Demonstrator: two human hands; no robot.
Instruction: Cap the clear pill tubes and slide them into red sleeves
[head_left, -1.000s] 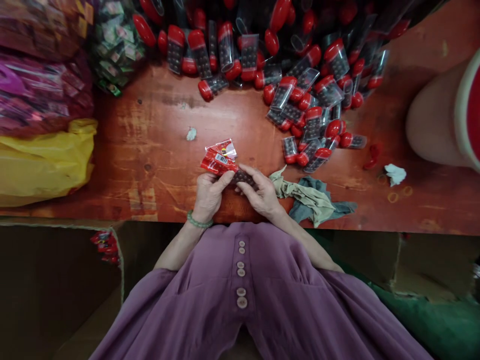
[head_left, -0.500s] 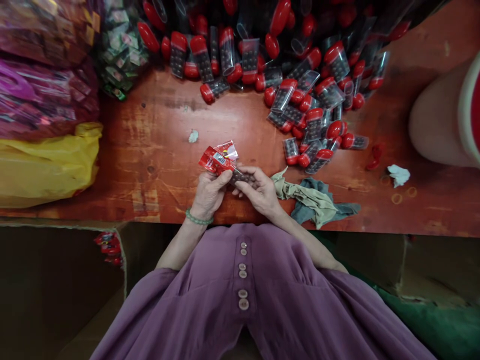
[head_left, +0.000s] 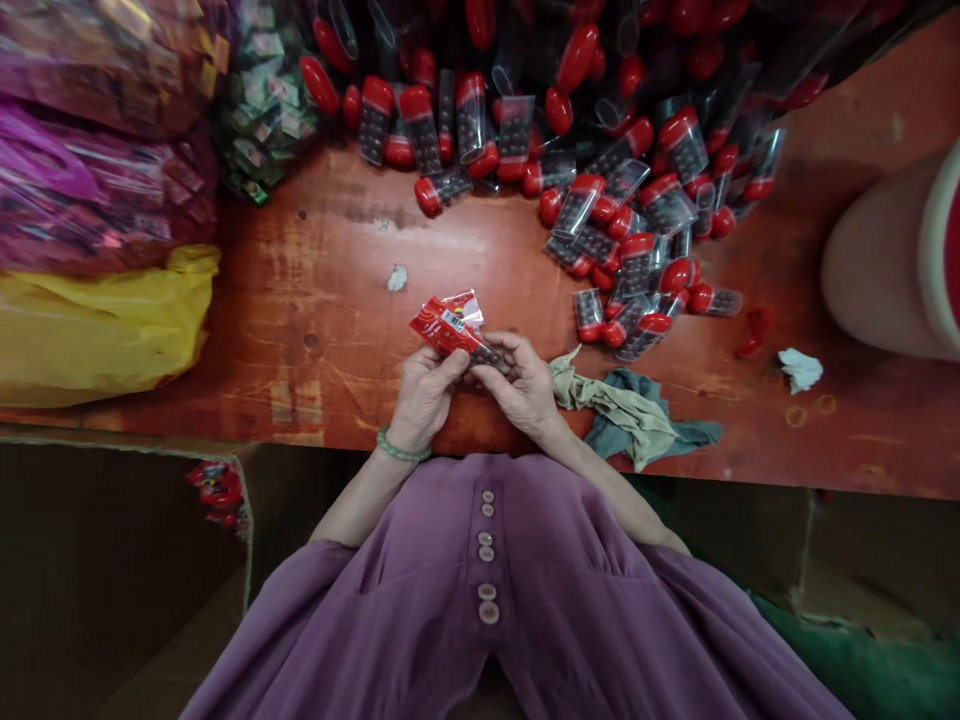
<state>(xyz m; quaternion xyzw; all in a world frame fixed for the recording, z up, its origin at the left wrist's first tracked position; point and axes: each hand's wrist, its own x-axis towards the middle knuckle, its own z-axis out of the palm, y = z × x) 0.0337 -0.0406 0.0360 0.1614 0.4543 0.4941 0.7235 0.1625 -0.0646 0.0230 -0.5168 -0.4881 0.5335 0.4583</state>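
Observation:
My left hand (head_left: pixel 426 392) is closed on a red printed plastic wrapper (head_left: pixel 442 325) with a barcode label, its thumb pressed on the lower end. A clear pack of dark balls (head_left: pixel 487 354) joins the wrapper on its right. My right hand (head_left: pixel 526 388) pinches that pack between thumb and fingers. Both hands meet just above the table's near edge, and the fingers hide part of the pack. Whether the pack sits inside the wrapper or against it, I cannot tell. Beyond lies a heap of red-capped clear packs (head_left: pixel 577 205) filled with dark balls.
Twisted cloth strips (head_left: pixel 622 405) lie right of my right hand. A pale bucket (head_left: pixel 877 250) stands far right, near a crumpled white scrap (head_left: pixel 799 370) and rubber bands (head_left: pixel 796 416). Filled bags, including a yellow bag (head_left: pixel 112 330), line the left. Below the edge is a cardboard box (head_left: pixel 244 530).
The whole view has shifted slightly. The red wrapper has turned a little and its printed face lies flatter. Both hands keep their hold.

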